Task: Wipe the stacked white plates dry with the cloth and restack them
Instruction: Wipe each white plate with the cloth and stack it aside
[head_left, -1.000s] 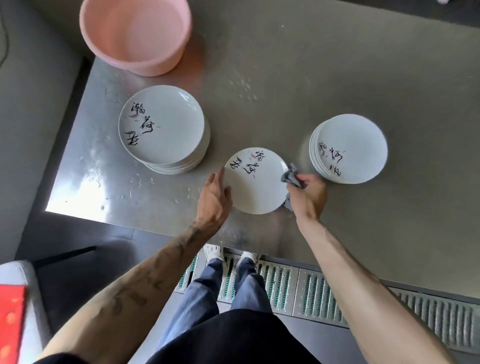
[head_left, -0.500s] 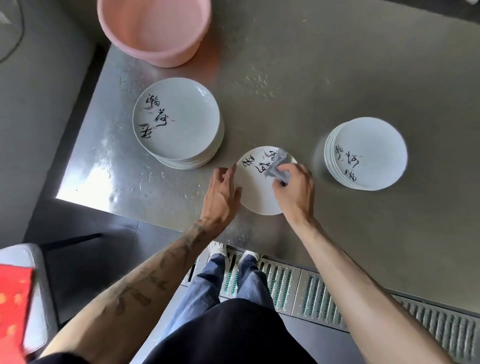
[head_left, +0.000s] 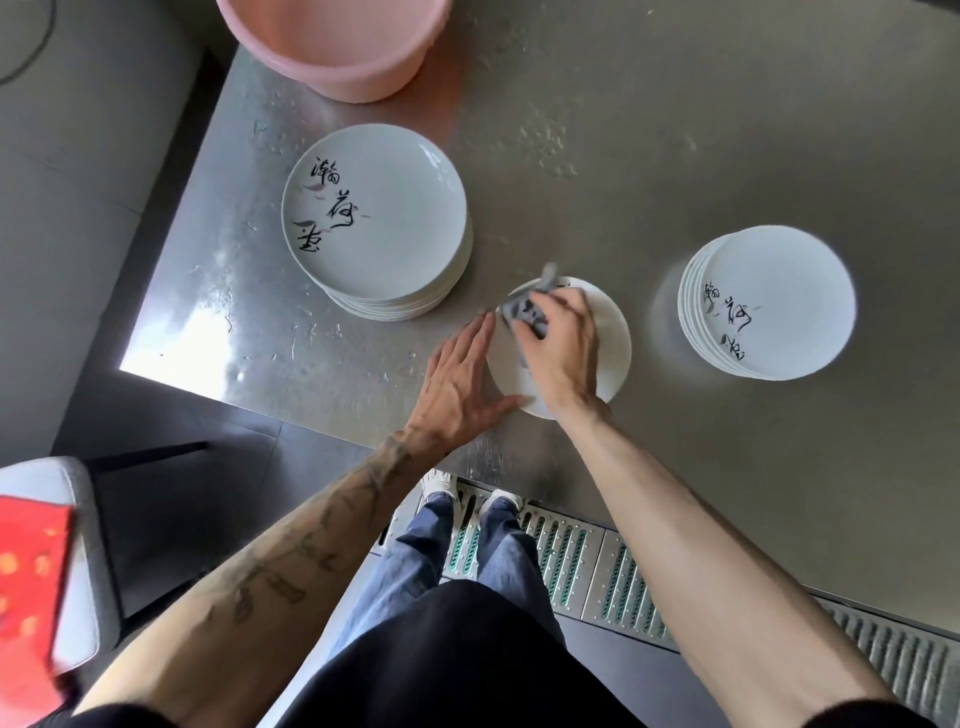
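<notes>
A single white plate lies flat on the steel table between two stacks. My right hand grips a grey cloth and presses it on the plate's left part. My left hand rests with straight fingers against the plate's left rim. A tall stack of white plates with black brush lettering stands to the left. A second, smaller stack of plates stands to the right.
A pink plastic basin stands at the table's far edge. Water drops lie scattered on the steel. A drain grate runs along the floor by my feet. A grey seat with a red item is at the lower left.
My right hand has carried the cloth from the plate's right rim across its face to the left part. My left hand stayed at the left rim. The camera view shifted.
</notes>
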